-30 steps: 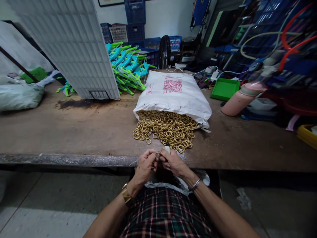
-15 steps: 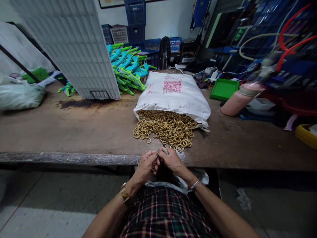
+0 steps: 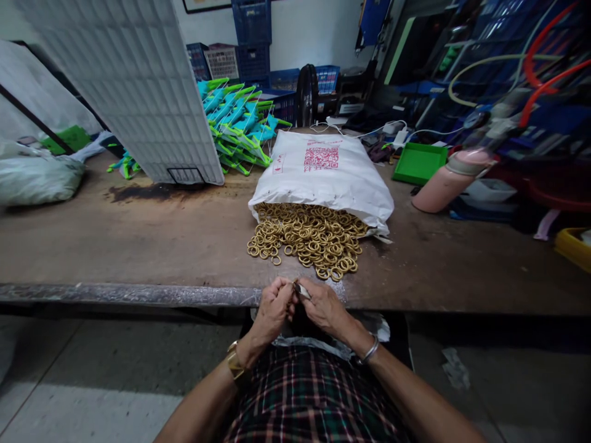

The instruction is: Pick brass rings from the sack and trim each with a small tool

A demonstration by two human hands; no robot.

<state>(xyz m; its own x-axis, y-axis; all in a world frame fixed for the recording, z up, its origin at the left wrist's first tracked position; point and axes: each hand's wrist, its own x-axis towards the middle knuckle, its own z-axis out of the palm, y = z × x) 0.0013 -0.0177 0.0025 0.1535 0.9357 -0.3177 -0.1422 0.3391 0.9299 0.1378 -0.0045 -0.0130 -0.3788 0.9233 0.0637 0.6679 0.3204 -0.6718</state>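
My left hand (image 3: 276, 303) is closed at the table's front edge, with a gold-coloured ring (image 3: 295, 282) pinched at its fingertips. My right hand (image 3: 327, 306) grips a small trimming knife (image 3: 303, 291), whose pale body and dark tip meet the ring; most of it is covered by my fingers. Both hands are together, thumbs nearly touching. Just beyond them, a heap of gold-coloured rings (image 3: 318, 237) spills from the mouth of a white sack (image 3: 286, 178) with a red printed code, lying on its side.
The brown wooden table (image 3: 184, 246) runs across the view. At left a tall pale ribbed panel (image 3: 180, 111) leans before blue and green plastic parts (image 3: 240, 126). To the right are a green tray (image 3: 419, 163), a pink bottle (image 3: 446, 187) and a yellow container (image 3: 574, 249).
My right hand has turned the knife, swinging its dark tip from pointing away from me to the left, against the ring. My left hand stays nearly in place.
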